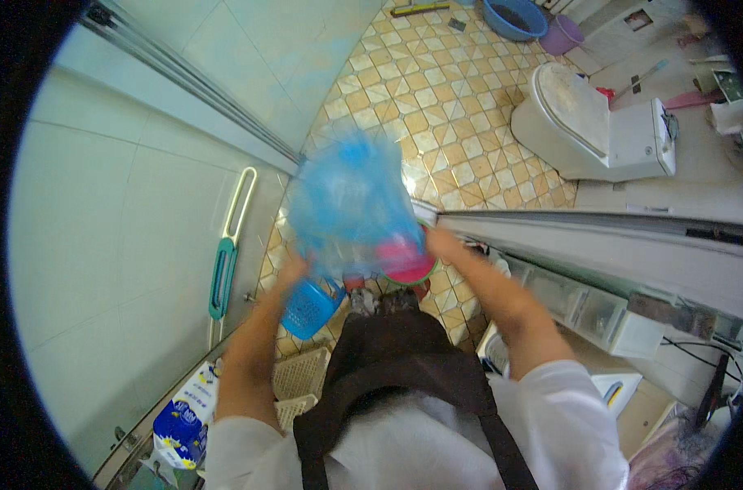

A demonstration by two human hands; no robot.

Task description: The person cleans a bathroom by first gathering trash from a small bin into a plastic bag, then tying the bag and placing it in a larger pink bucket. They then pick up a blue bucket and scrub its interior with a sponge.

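Note:
A thin, translucent blue plastic bag is spread out in front of me and smeared by motion. My left hand grips its near left edge, my right hand its right edge; the fingers of both look closed but blurred. Under the bag's near right part, beside my right hand, a pink basin with a green rim is partly covered. A blue perforated plastic basket rests on the floor just below my left hand. My feet stand between the basket and the basin.
Beige baskets and a blue-and-white package lie at my left. A toilet stands far right on the tiled floor, near a blue tub and purple bucket. Clear drawers are at right, by the door track.

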